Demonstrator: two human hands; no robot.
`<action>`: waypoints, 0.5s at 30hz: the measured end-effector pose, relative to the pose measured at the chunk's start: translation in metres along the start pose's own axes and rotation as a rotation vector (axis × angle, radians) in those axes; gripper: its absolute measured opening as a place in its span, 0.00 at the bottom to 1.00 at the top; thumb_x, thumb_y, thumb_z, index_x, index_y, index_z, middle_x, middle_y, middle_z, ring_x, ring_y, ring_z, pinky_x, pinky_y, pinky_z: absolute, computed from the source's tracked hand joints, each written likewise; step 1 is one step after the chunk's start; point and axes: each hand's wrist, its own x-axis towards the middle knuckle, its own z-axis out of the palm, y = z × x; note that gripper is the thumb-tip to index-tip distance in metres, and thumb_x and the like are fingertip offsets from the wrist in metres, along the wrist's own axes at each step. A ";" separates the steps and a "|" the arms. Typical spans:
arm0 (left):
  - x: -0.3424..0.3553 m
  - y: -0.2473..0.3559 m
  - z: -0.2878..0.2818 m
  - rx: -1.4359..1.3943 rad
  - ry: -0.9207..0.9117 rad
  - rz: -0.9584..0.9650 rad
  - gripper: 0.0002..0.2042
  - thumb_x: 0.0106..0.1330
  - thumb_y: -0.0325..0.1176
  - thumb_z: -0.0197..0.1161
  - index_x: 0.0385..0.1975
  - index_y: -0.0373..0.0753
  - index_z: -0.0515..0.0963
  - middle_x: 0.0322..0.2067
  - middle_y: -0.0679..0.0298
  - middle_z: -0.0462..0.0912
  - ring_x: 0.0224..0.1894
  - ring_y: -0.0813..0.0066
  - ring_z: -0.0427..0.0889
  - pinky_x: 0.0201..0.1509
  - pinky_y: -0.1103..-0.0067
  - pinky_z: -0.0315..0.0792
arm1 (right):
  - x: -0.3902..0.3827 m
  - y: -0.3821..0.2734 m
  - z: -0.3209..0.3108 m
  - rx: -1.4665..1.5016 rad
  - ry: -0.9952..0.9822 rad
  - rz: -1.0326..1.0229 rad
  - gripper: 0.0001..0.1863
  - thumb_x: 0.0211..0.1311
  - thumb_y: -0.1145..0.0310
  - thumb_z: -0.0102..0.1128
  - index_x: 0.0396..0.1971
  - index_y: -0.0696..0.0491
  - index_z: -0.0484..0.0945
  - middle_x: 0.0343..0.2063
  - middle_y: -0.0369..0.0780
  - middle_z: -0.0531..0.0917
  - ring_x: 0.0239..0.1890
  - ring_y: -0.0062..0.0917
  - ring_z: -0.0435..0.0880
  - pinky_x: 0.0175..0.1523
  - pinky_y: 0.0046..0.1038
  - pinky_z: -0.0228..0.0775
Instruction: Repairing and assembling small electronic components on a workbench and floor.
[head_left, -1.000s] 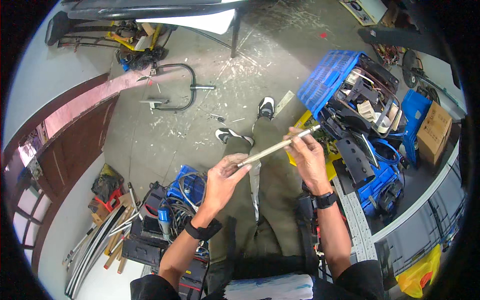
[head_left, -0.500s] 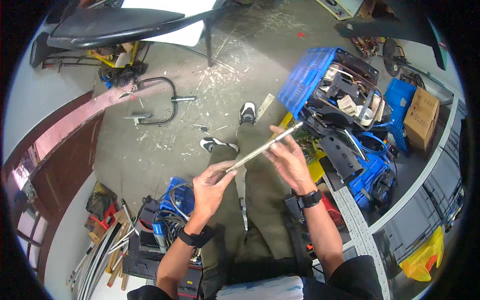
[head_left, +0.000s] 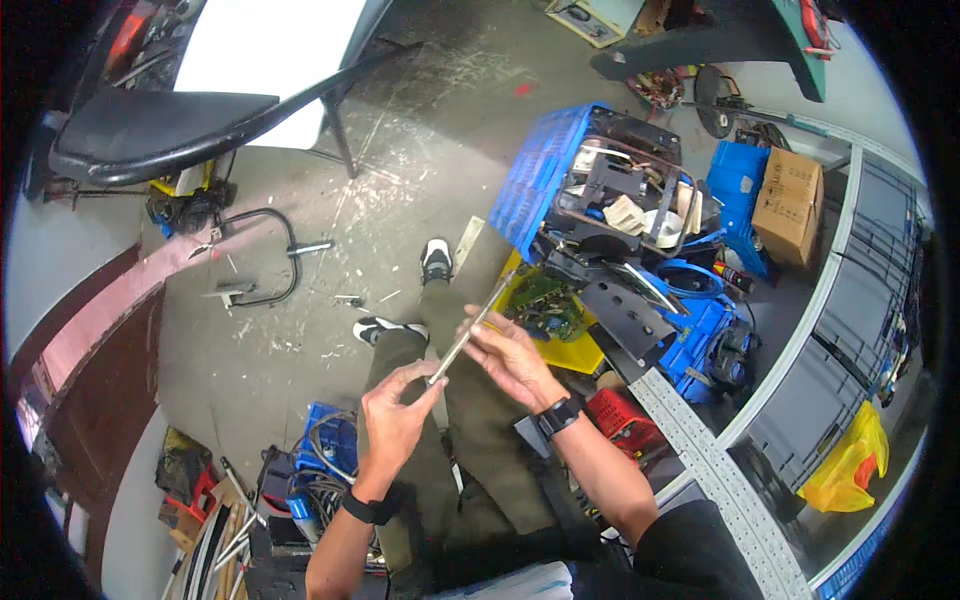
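Rod [head_left: 454,354], slim and pale, slanted above the person's trousers [head_left: 505,440]; the left hand [head_left: 395,408] gripped its lower end between thumb and fingers; the right hand [head_left: 512,362] had its fingers curled at the rod's middle, though whether they pinched it could not be told; near its far end sat green circuit boards [head_left: 540,304]; beyond stood a blue crate [head_left: 535,185] full of parts and, rightward, a cardboard box [head_left: 787,212].
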 end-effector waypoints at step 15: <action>-0.006 -0.020 -0.019 0.299 -0.154 0.086 0.16 0.62 0.24 0.65 0.50 0.36 0.79 0.54 0.53 0.81 0.58 0.56 0.79 0.64 0.69 0.70 | -0.015 -0.100 -0.106 -1.020 0.326 -0.154 0.17 0.64 0.66 0.66 0.44 0.65 0.81 0.33 0.44 0.88 0.35 0.27 0.87 0.44 0.29 0.79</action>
